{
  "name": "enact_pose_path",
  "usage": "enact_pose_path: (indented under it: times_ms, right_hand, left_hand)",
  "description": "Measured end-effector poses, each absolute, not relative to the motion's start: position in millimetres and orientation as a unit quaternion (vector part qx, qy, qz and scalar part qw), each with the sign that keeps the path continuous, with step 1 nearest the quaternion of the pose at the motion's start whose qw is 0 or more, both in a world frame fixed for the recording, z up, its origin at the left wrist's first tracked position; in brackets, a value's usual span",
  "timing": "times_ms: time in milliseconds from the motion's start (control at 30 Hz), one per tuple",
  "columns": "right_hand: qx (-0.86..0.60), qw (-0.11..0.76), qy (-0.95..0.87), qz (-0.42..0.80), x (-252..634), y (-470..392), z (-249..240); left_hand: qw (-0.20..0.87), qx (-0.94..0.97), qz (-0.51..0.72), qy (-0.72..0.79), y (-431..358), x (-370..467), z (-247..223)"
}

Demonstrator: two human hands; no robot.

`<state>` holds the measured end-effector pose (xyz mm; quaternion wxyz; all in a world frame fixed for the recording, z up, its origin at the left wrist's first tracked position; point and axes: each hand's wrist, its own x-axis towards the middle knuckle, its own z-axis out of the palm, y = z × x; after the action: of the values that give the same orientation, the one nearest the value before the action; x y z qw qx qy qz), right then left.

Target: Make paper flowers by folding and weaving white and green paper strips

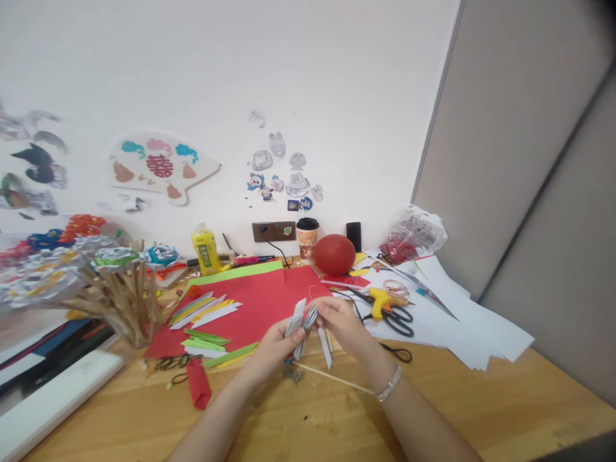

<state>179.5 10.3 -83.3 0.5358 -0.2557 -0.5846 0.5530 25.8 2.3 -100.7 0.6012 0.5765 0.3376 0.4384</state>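
Observation:
Over the front middle of the wooden desk, my left hand [276, 343] pinches a small bundle of folded white and grey paper strips [296, 321]. My right hand [344, 326], with a bracelet at its wrist, closes its thumb and fingers on the upper right part of the same folded paper. One white strip [325, 350] points down below my right hand. Beneath both hands a thin wooden stick [334, 377] lies on the desk. To their left, on red paper [255, 295], are white and yellow folded strips [206, 311] and green strips [205, 340].
A yellow glue gun [380, 303], black-handled scissors [400, 321] and white sheets [481, 321] lie to the right. Behind stand a red balloon [335, 255], a lidded cup [307, 240] and a yellow bottle [206, 249]. Wooden sticks [137, 308] fill a holder at left.

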Motion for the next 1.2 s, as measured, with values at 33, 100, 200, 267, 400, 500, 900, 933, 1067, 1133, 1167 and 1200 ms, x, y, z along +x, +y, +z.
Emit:
enact_pose_path:
  times_ms: [33,100,200,267,400,500,900,933,1067,1133,1167,1200]
  right_hand:
    - [-0.254,0.531,-0.589,0.553,180.2,10.2,-82.0]
    - [-0.258,0.523,-0.607,0.54,182.1,9.6,-79.4]
    - [-0.276,0.524,-0.624,0.51,183.3,8.8,-77.6]
    - [-0.291,0.527,-0.63,0.491,182.0,9.1,-78.7]
    - [-0.326,0.547,-0.618,0.462,175.9,11.8,-84.5]
    - [-0.351,0.583,-0.602,0.417,171.2,12.3,-86.6]
    - [-0.415,0.596,-0.624,0.288,165.7,6.8,-84.9]
    - [-0.42,0.596,-0.628,0.273,165.0,6.3,-85.3]
    - [-0.446,0.582,-0.648,0.207,162.2,2.4,-84.0]
    - [-0.459,0.572,-0.655,0.181,160.9,0.2,-82.5]
    - [-0.465,0.567,-0.658,0.171,160.3,-0.8,-81.9]
    - [-0.469,0.561,-0.662,0.164,159.8,-1.7,-81.4]
  left_hand:
    - [0.61,0.565,0.442,0.336,1.3,26.3,-100.5]
    - [0.624,0.542,0.452,0.336,-0.5,27.5,-100.5]
    - [0.636,0.542,0.434,0.336,-1.8,29.3,-101.5]
    - [0.642,0.558,0.411,0.327,-1.3,30.1,-102.2]
    - [0.622,0.569,0.43,0.323,1.1,31.0,-99.6]
    - [0.601,0.565,0.451,0.341,2.1,31.3,-95.6]
    - [0.588,0.553,0.45,0.381,4.0,29.5,-102.2]
    - [0.586,0.554,0.453,0.381,3.8,29.8,-102.4]
    - [0.582,0.549,0.456,0.389,3.4,31.0,-103.4]
    - [0.579,0.548,0.458,0.394,3.4,31.5,-103.5]
    - [0.578,0.545,0.462,0.395,3.4,31.7,-103.2]
    - [0.576,0.541,0.467,0.396,3.3,31.9,-102.6]
